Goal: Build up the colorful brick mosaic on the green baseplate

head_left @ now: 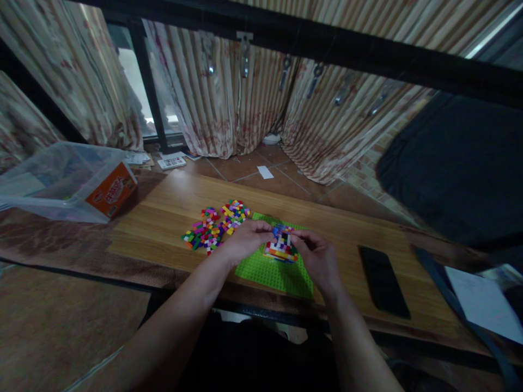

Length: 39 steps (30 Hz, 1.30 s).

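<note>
A small build of coloured toy bricks [281,252] stands on a green studded baseplate [261,275]. My left hand [249,239] reaches in from the left, its thumb and fingers closed at the build's upper left, by some blue bricks. From the other side, my right hand [321,258] has bent fingers closed against the build's upper right. White, yellow, orange and red rows show along the near side of the build. Fingers hide parts of its top and sides, and any single loose brick between them is too small to make out.
Loose coloured bricks [208,231] lie in piles left of the baseplate on the wooden board [159,218]. A clear plastic bin [61,185] with an orange label stands far left. To the right are a black phone [384,280], a strap and white paper [484,299].
</note>
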Available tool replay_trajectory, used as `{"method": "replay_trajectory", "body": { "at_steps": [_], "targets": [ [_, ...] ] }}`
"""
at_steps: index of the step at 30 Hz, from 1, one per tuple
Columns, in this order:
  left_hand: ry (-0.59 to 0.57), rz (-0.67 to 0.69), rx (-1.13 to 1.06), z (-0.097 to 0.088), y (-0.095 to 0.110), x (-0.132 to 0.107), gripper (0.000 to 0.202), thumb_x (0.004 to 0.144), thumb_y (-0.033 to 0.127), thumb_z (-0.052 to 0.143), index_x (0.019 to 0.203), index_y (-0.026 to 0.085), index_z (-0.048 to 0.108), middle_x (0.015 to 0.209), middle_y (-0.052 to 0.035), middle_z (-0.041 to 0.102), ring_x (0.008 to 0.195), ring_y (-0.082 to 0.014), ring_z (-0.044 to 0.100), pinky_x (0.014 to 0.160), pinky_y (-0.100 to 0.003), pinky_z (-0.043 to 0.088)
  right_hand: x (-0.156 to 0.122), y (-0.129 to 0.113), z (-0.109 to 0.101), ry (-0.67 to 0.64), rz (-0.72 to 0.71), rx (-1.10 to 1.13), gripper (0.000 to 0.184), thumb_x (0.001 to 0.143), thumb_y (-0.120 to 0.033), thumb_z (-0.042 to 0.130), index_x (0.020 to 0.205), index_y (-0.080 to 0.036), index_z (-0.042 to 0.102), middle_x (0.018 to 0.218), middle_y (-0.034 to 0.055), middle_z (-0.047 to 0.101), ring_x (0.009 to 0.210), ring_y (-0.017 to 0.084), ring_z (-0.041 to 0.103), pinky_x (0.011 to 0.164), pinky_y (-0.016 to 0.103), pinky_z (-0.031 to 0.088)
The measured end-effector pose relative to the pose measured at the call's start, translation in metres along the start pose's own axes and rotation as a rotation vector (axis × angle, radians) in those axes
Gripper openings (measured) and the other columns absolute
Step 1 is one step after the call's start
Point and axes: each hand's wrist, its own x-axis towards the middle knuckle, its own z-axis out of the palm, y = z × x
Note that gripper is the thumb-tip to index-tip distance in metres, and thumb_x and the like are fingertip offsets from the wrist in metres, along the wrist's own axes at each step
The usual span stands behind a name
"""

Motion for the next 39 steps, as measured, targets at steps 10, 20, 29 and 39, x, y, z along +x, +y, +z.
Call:
{"method": "replay_trajectory", "body": {
  "at_steps": [10, 20, 29, 39],
  "targets": [
    [-0.092, -0.035, -0.016, 0.003, 0.015, -0.013, 0.018, 0.076, 0.031, 0.064, 0.072, 0.014, 0.067, 0.05, 0.0062, 0.047, 0.049, -0.0067, 0.037, 0.052, -0.022, 0.029, -0.008, -0.01, 0.015, -0.094, -0.255, -0.202, 0.023, 0.083, -0.036, 0.066, 0.104, -0.027, 0.072, 0.096, 0.0037, 0.067, 0.074, 0.015, 0.058, 0.069, 0.031, 0.05],
    [0.016, 0.05, 0.153, -0.01, 0.012, -0.006, 0.022, 0.081, 0.03, 0.057, 0.074, 0.014, 0.071, 0.073, -0.001, 0.068, 0.066, -0.0112, 0.054, 0.066, -0.024, 0.039, 0.0, -0.01, -0.004, 0.032, -0.226, -0.316, 0.033, 0.088, -0.046, 0.056, 0.104, -0.019, 0.068, 0.094, 0.0077, 0.069, 0.08, 0.02, 0.064, 0.073, 0.034, 0.05],
    [0.057, 0.124, 0.344, -0.023, 0.001, 0.002, 0.024, 0.079, 0.029, 0.056, 0.064, 0.014, 0.068, 0.062, 0.0004, 0.063, 0.062, -0.012, 0.051, 0.063, -0.024, 0.038, -0.001, -0.006, 0.003, -0.087, -0.337, -0.484, 0.031, 0.091, -0.044, 0.052, 0.105, -0.021, 0.068, 0.099, 0.0092, 0.066, 0.088, 0.022, 0.062, 0.08, 0.039, 0.051],
    [-0.048, 0.099, 0.505, -0.024, -0.006, 0.0, 0.024, 0.076, 0.032, 0.057, 0.075, 0.014, 0.073, 0.061, 0.0012, 0.061, 0.059, -0.0118, 0.049, 0.056, -0.023, 0.035, -0.003, 0.003, 0.026, -0.189, -0.519, -0.77, 0.029, 0.094, -0.03, 0.048, 0.113, -0.022, 0.068, 0.114, 0.0118, 0.061, 0.107, 0.029, 0.055, 0.094, 0.05, 0.046]
  ]
}}
